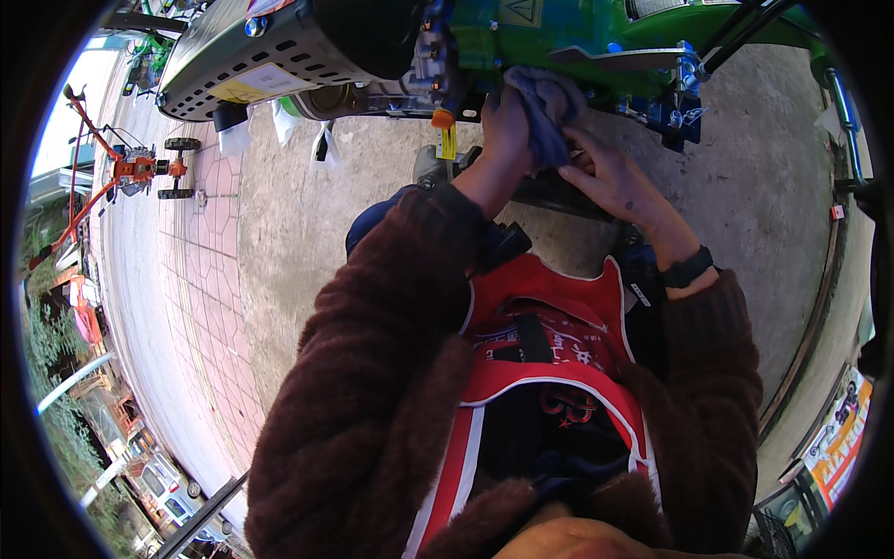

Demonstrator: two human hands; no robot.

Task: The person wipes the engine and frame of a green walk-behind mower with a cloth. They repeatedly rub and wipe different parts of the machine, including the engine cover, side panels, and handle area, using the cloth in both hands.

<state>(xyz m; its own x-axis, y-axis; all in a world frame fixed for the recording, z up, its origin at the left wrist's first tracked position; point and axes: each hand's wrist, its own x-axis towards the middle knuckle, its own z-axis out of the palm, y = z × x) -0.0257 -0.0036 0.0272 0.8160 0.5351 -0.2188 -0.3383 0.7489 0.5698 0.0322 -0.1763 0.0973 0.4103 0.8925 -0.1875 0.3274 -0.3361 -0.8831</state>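
Observation:
A bunched blue-grey cloth [548, 107] is between my hands, up against the lower side of a green machine [559, 37]. My left hand [504, 132] is closed on the cloth's left side, its fingertips partly hidden by the folds and the machine. From the right, my right hand [610, 177] grips the cloth's lower end with bent fingers and thumb. Left of the cloth, a metal engine part carries an orange cap [442, 118], with a yellow tag [447, 143] hanging below.
A dark perforated guard [270, 65] juts out at the machine's upper left. A blue bracket [675, 116] with bolts sticks out on the right. Concrete floor [289, 242] lies underneath, beside pink paving [200, 252]. An orange two-wheeled tiller [135, 170] stands far left.

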